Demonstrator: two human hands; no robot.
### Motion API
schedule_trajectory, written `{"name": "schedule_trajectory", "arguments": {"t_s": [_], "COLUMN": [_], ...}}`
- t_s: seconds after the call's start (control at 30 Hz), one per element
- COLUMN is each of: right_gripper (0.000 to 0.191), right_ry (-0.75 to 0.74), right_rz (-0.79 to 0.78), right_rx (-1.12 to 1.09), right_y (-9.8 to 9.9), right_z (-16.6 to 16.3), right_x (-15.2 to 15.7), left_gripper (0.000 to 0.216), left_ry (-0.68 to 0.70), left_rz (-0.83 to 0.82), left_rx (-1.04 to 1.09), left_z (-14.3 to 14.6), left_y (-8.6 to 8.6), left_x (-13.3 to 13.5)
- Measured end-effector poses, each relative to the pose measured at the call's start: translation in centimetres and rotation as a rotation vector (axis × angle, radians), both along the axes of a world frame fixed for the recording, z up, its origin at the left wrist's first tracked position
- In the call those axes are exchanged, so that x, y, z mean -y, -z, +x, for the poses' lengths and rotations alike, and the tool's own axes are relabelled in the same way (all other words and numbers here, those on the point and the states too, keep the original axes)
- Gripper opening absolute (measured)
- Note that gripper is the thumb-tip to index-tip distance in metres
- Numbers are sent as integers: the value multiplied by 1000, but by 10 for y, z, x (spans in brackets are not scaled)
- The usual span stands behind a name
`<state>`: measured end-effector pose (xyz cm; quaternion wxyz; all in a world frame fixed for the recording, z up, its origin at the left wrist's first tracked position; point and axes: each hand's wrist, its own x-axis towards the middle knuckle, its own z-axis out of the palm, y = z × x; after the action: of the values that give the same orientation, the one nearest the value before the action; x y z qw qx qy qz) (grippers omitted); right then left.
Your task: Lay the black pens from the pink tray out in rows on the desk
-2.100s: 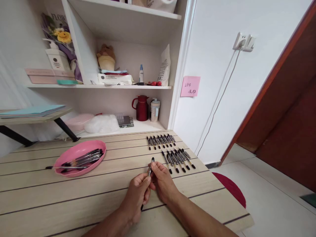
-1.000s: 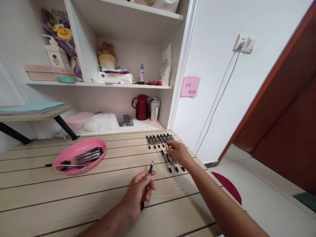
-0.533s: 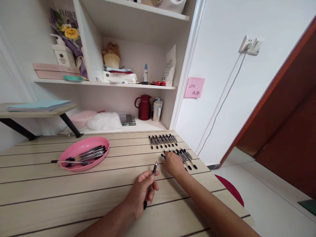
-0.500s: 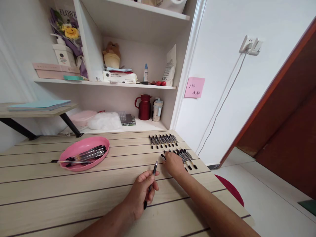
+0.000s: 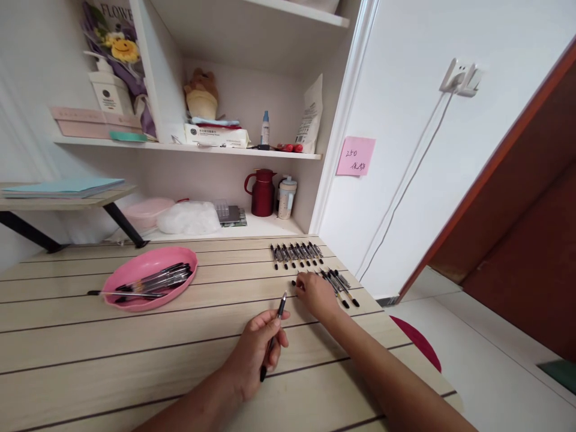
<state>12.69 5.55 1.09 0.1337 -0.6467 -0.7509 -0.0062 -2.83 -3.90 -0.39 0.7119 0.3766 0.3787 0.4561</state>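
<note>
The left hand [image 5: 256,357] has its fingers closed around a pen [image 5: 281,306], tip pointing to 1 o'clock above the bench [image 5: 135,348]; it looks light, stiff and smooth, so a hold on the barrel middle seems most sure. The right hand [image 5: 317,295] lies with fingers bent on the pen row [image 5: 342,291] at 1 o'clock, and I cannot tell if it pinches one. The bench edge is near at 3 o'clock of this row; toward the tray [image 5: 130,275] at 10 o'clock is wide room.
</note>
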Motion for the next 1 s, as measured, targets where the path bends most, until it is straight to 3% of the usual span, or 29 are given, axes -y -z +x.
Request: {"name": "schedule_trajectory", "arguments": {"t_s": [0.2, 0.53, 1.0], "right_gripper": [16, 23, 20], "right_ry": [32, 192, 48], "right_rz": [-9, 18, -1], "right_rx": [-11, -150, 53], "right_y": [12, -3, 9], "right_z": [-4, 29, -1], "right_x": [-1, -11, -3], "left_gripper": [32, 31, 35], "left_ry": [3, -2, 8], "left_rz": [4, -25, -19], "left_rx": [0, -4, -1], "left_z": [0, 0, 0], "left_y": [1, -2, -1], "left_x": [0, 0, -1]}}
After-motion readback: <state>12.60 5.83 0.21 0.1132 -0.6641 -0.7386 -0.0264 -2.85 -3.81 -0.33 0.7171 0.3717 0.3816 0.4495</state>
